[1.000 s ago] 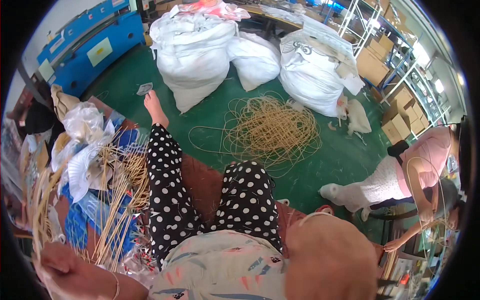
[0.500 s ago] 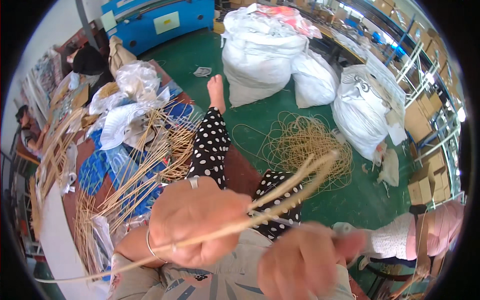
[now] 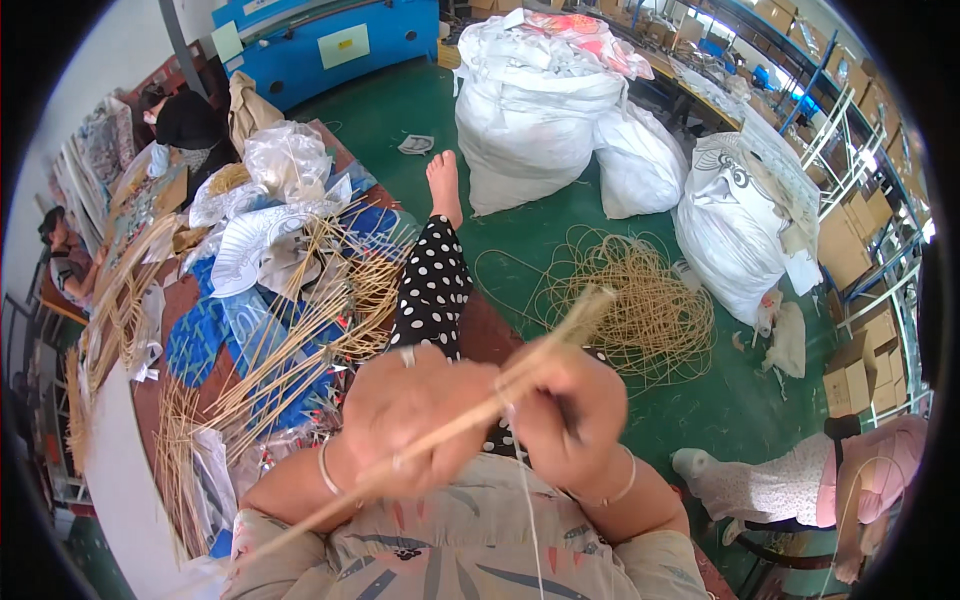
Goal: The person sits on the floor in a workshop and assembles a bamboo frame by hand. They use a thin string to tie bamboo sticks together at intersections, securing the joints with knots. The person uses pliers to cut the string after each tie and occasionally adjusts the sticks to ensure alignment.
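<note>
Bundle of thin tan cane strips (image 3: 500, 395) — work in progress, untied.
Left hand (image 3: 405, 415) and right hand (image 3: 565, 410) are both gripping it closed; white thread (image 3: 527, 500) is dangling loose.

Both forearms are raised from the lower edge and brought together in front of the chest. The left hand (image 3: 405, 415) is shown back uppermost, fingers curled into a closed grip, a ring on one finger and a thin bangle at the wrist. The right hand (image 3: 565, 410) is held just beside it, touching or nearly so, fingers likewise folded tight, a bangle at its wrist. One leg is extended forward, foot bare.
</note>
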Tool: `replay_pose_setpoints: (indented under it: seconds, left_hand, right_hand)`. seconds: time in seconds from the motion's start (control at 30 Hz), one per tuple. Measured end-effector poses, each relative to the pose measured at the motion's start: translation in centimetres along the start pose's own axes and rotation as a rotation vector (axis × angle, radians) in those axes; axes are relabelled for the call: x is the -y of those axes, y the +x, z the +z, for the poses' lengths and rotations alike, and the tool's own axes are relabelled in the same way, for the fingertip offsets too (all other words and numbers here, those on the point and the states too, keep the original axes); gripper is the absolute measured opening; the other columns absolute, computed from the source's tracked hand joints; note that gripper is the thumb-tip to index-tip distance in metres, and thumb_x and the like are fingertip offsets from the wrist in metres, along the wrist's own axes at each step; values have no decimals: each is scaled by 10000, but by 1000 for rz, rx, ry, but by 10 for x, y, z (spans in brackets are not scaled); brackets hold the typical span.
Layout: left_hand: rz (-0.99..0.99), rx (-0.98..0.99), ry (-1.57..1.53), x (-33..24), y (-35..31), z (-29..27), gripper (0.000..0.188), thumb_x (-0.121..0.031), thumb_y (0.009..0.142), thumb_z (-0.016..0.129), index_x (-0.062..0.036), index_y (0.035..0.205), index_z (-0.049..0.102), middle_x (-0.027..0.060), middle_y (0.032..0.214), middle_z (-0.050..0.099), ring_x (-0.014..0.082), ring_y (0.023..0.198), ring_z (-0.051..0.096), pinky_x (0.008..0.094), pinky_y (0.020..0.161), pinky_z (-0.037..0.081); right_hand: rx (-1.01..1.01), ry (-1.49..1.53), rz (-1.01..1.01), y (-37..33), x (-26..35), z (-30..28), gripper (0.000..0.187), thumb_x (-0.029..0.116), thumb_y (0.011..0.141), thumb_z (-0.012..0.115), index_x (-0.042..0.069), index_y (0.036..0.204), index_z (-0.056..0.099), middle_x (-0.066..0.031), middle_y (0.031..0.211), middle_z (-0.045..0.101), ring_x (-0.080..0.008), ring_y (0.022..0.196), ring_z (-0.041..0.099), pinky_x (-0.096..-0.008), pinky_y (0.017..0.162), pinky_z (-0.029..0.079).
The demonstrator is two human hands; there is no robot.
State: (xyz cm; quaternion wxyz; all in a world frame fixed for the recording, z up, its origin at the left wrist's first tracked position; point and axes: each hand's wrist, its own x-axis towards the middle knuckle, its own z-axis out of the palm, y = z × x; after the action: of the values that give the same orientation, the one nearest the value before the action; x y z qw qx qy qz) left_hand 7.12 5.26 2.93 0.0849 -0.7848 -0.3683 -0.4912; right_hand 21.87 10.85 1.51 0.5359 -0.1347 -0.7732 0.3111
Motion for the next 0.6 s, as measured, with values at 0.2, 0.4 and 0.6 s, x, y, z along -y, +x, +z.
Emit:
replay_pose_setpoints:
  seconds: [0.2,0.4,0.6]
  left_hand:
    - [-21,-78,147,35,-20,33,196,30,713,592,-38,877,510,48,706,563,185,480,514,291,411,393]
    - [-74,-169,199,28,-11,23,154,-6,696,617,-66,805,527,30,636,551,182,455,510,285,397,385]
    - [5,-72,-39,-3,-2,-8,197,-58,651,654,-25,818,555,31,602,545,151,433,503,263,360,370]
  right_hand:
    - [-10,134,306,-15,-35,14,93,-2,735,577,27,701,496,-31,576,486,-65,491,445,-220,444,360]
    - [231,321,112,3,11,-1,116,74,724,614,28,701,510,-21,605,532,-140,479,495,-237,442,377]
    - [404,1739,-38,-10,27,11,225,161,802,549,-61,763,542,-94,601,518,-208,438,487,-302,387,379]
